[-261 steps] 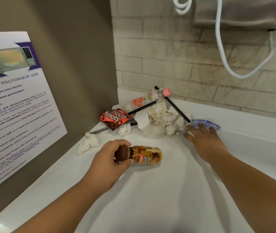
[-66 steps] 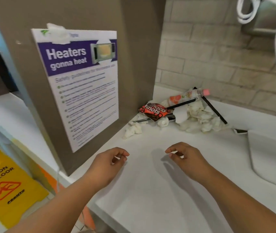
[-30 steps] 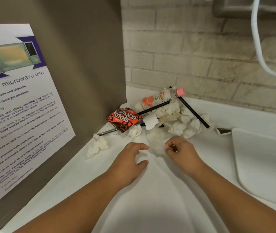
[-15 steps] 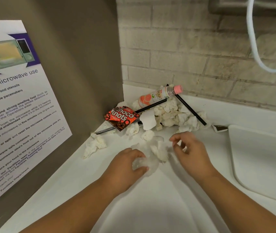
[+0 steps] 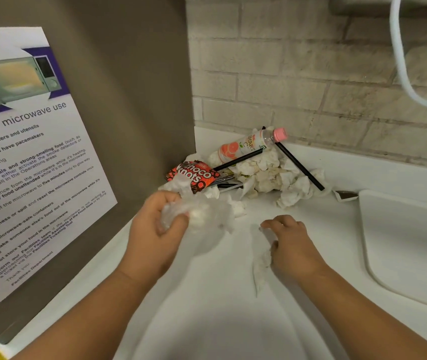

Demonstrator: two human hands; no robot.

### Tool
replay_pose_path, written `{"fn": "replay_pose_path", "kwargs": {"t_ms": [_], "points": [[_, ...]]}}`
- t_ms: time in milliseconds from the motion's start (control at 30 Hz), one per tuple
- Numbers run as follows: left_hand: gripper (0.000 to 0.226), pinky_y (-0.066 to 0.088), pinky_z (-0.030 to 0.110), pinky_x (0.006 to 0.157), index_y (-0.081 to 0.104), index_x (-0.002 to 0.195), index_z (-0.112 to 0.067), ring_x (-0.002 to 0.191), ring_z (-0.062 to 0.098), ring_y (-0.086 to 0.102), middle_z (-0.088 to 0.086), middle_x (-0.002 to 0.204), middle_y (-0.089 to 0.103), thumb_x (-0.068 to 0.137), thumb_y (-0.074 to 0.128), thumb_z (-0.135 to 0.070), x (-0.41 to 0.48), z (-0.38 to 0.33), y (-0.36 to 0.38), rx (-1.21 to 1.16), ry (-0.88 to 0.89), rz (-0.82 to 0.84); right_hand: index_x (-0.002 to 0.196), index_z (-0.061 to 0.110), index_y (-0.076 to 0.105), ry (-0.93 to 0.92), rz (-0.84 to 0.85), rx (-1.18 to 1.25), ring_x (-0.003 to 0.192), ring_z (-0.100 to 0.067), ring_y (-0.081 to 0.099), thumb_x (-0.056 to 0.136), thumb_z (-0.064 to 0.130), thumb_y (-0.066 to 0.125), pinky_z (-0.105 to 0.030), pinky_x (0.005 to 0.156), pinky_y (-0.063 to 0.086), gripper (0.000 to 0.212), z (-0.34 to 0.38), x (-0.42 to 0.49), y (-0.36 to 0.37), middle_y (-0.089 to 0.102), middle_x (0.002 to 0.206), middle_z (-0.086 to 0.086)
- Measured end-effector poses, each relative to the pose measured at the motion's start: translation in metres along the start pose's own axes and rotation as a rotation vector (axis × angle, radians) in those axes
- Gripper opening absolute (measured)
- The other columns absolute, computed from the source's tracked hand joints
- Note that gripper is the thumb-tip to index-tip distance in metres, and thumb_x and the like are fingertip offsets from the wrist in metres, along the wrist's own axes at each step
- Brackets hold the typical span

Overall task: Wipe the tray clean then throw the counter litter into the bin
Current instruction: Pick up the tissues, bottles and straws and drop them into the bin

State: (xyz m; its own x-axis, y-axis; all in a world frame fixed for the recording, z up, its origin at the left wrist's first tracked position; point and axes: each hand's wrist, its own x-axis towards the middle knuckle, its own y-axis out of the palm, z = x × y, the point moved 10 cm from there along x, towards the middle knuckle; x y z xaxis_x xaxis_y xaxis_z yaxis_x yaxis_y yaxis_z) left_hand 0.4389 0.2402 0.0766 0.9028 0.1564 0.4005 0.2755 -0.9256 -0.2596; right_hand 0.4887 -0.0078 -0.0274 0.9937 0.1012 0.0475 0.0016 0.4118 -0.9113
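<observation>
Head: left fingers clutch plastic, right seemingly tissue.

tray: white, flat, rounded corner, right side of counter
pile: crumpled white tissues, back corner
wrapper: red, just left of pile
bottle: pink cap, lying on pile
straws: two, black, across pile
wad: clear plastic and tissue, gripped by left hand
strip: white tissue on counter, pinched by right hand
</observation>
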Motion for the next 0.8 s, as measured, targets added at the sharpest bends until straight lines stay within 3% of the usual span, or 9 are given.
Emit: {"fn": "replay_pose_path", "kwargs": {"t_ms": [133,267,333,433,533,633,700,800], "points": [[0.019,0.038,0.011,0.057,0.053,0.088,-0.032,0.065,0.008,0.047,-0.018,0.085,0.058,0.073,0.051,-0.021,0.004,-0.005,-0.016,0.095,-0.009,-0.018,0.131,0.027,0.052,-0.138,-0.119,0.124,0.118,-0.019,0.037,0.092,0.002,0.044,-0.02,0.093,0.035,0.047,0.023,0.0,-0.02,0.042,0.133,0.003],[0.051,0.04,0.02,0.062,0.043,0.119,-0.04,0.061,0.011,0.05,-0.01,0.1,0.06,0.079,0.056,-0.011,0.0,0.017,-0.008,0.415,-0.068,0.124,0.134,0.04,0.043,-0.202,0.197,0.028,0.12,-0.015,0.028,0.094,0.035,0.046,-0.023,0.098,0.032,0.041,0.05,-0.011,0.009,0.032,0.14,0.012],[0.062,0.041,0.025,0.075,0.035,0.132,-0.039,0.078,0.011,0.056,-0.004,0.114,0.058,0.081,0.057,-0.013,-0.005,0.03,-0.001,0.551,-0.087,0.199,0.136,0.043,0.037,-0.153,0.338,-0.064,0.127,-0.017,0.024,0.089,0.048,0.052,-0.031,0.101,0.037,0.049,0.048,-0.022,0.027,0.024,0.144,0.013],[0.069,0.039,0.026,0.095,0.027,0.145,-0.031,0.117,0.016,0.05,-0.002,0.135,0.046,0.084,0.056,-0.019,-0.011,0.054,0.005,0.65,-0.118,0.266,0.131,0.039,0.043,-0.172,0.296,-0.075,0.12,-0.016,0.031,0.091,0.027,0.053,-0.027,0.094,0.043,0.043,0.051,-0.028,0.032,0.028,0.139,0.011],[0.054,0.04,0.027,0.099,0.038,0.141,-0.028,0.121,0.018,0.042,0.0,0.134,0.037,0.088,0.05,-0.025,-0.015,0.069,0.01,0.845,-0.094,0.338,0.12,0.035,0.055,-0.18,0.265,0.009,0.109,-0.014,0.043,0.086,0.004,0.047,-0.023,0.089,0.044,0.047,0.048,-0.02,0.035,0.038,0.126,0.011],[0.04,0.037,0.033,0.105,0.055,0.123,-0.031,0.131,0.021,0.026,-0.004,0.145,0.023,0.086,0.051,-0.017,-0.02,0.066,0.013,0.82,-0.024,0.352,0.113,0.029,0.06,-0.19,0.222,0.077,0.107,-0.016,0.051,0.082,-0.003,0.046,-0.027,0.091,0.046,0.047,0.051,-0.004,0.026,0.042,0.119,0.01],[0.043,0.035,0.031,0.106,0.051,0.12,-0.033,0.137,0.018,0.021,-0.009,0.151,0.017,0.083,0.051,-0.01,-0.025,0.063,0.018,0.743,0.018,0.4,0.118,0.028,0.059,-0.226,0.152,0.06,0.11,-0.019,0.05,0.083,-0.002,0.048,-0.028,0.091,0.045,0.047,0.059,0.007,0.013,0.042,0.124,0.006],[0.063,0.032,0.022,0.105,0.029,0.137,-0.041,0.135,0.011,0.028,-0.015,0.148,0.029,0.086,0.048,-0.009,-0.033,0.068,0.024,0.677,-0.002,0.491,0.13,0.03,0.052,-0.284,0.117,0.01,0.119,-0.02,0.044,0.09,0.007,0.049,-0.029,0.096,0.042,0.046,0.077,0.022,0.004,0.038,0.135,0.004]]}}
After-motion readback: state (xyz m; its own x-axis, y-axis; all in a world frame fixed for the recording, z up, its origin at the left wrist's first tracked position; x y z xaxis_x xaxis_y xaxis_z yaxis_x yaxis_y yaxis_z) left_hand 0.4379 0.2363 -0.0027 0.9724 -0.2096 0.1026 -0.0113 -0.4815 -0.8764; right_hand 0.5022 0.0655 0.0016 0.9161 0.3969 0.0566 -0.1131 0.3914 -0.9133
